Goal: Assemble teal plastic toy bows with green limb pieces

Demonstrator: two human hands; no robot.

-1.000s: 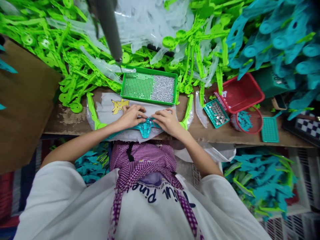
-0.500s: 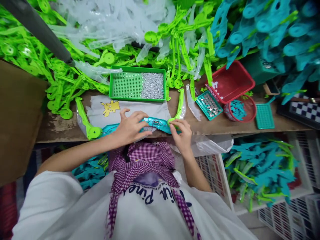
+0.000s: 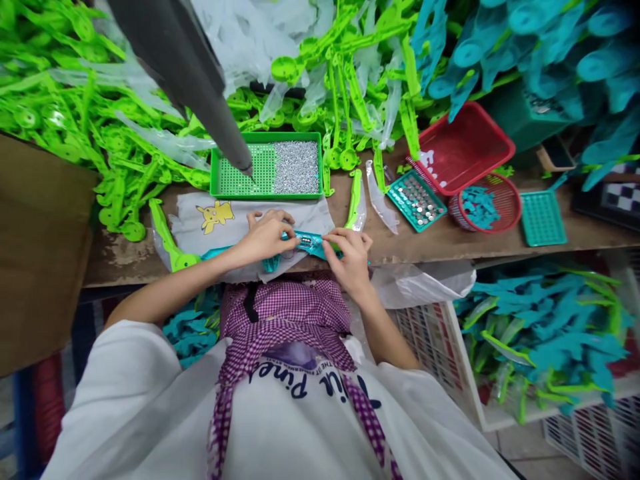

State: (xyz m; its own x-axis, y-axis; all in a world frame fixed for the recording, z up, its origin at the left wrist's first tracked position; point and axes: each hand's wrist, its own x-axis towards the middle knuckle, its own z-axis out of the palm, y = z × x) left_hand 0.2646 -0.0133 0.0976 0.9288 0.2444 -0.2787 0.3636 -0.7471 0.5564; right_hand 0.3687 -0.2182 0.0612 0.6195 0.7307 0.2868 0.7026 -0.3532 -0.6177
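A teal plastic housing (image 3: 311, 244) with thin wires and a small metallic part inside lies at the bench's front edge. My left hand (image 3: 267, 237) is closed on its left portion, thumb and fingers pinching the rim. My right hand (image 3: 350, 257) pinches the right end, its fingertips covering the joint there. A bright green arm with a round end (image 3: 185, 260) lies at the housing's left end, and another green arm with a clear cover (image 3: 356, 200) extends up beyond my right hand. Beneath lies a grey cloth (image 3: 185, 217) with a yellow cartoon figure.
A dark, screwdriver-like tool (image 3: 220, 113) hangs over a green tray (image 3: 215, 167) of small silvery screws. To the right are a teal tray of round metal pieces (image 3: 417, 200), red baskets (image 3: 467, 153) and a teal lid (image 3: 544, 219). Green, clear and teal parts pile behind.
The hanging tool appears further right, now over the green tray. My left hand's spread fingers have drawn in to pinch the housing. My right hand has shifted slightly left along it.
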